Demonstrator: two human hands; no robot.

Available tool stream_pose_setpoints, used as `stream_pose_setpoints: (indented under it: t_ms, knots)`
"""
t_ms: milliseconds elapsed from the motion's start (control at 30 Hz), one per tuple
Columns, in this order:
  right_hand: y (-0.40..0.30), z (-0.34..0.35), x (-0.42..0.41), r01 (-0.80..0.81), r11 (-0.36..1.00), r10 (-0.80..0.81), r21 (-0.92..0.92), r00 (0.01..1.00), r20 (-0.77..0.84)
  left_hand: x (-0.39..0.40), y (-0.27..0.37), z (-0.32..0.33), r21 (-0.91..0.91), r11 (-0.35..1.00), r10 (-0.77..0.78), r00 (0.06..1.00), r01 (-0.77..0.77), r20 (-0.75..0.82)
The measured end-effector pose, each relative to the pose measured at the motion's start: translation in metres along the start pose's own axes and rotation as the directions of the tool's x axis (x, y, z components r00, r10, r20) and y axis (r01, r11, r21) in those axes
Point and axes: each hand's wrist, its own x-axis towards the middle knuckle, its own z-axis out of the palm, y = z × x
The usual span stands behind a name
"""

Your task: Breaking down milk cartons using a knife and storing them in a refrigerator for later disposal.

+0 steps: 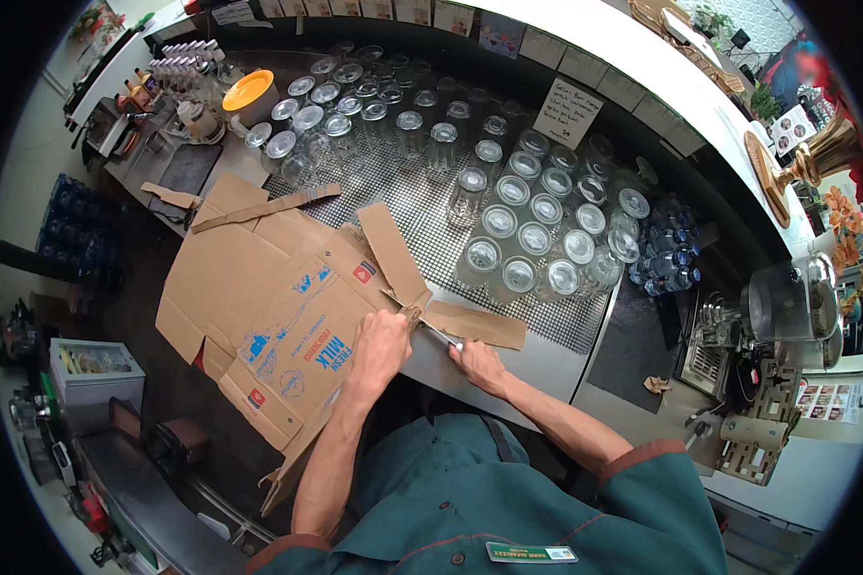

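A large flattened cardboard carton point(259, 287), printed in blue and red, lies over the counter's edge. My left hand point(385, 350) grips its right edge, where the board is bunched. My right hand point(478, 363) is closed around the white handle of a knife point(442, 335); its blade passes through or behind the bunched cardboard, and its tip shows on the far side. Beside the blade, a cut cardboard strip point(482, 325) lies on the steel, and another strip or flap point(394, 251) angles away above. A narrow torn strip point(266, 208) rests across the carton's upper part.
Many upturned glasses point(500, 221) stand on a perforated mat point(417, 208) beyond the carton. Small water bottles point(665, 262) stand at the right, near a dark mat point(629, 352) with a crumpled brown scrap point(656, 384). A yellow-lidded container point(249, 92) stands at the back left.
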Motion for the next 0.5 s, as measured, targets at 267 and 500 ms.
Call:
stream_pose_setpoints:
  t_ms: [267, 500]
  knots:
    - [-0.028, 0.032, 0.036, 0.049, 0.993, -0.034, 0.103, 0.990, -0.138, -0.016, 0.018, -0.002, 0.059, 0.998, -0.026, 0.999, 0.024, 0.029]
    - [0.011, -0.005, 0.004, -0.046, 0.990, 0.052, 0.134, 0.998, -0.042, -0.035, -0.034, -0.041, 0.017, 0.983, -0.183, 0.981, 0.184, -0.066]
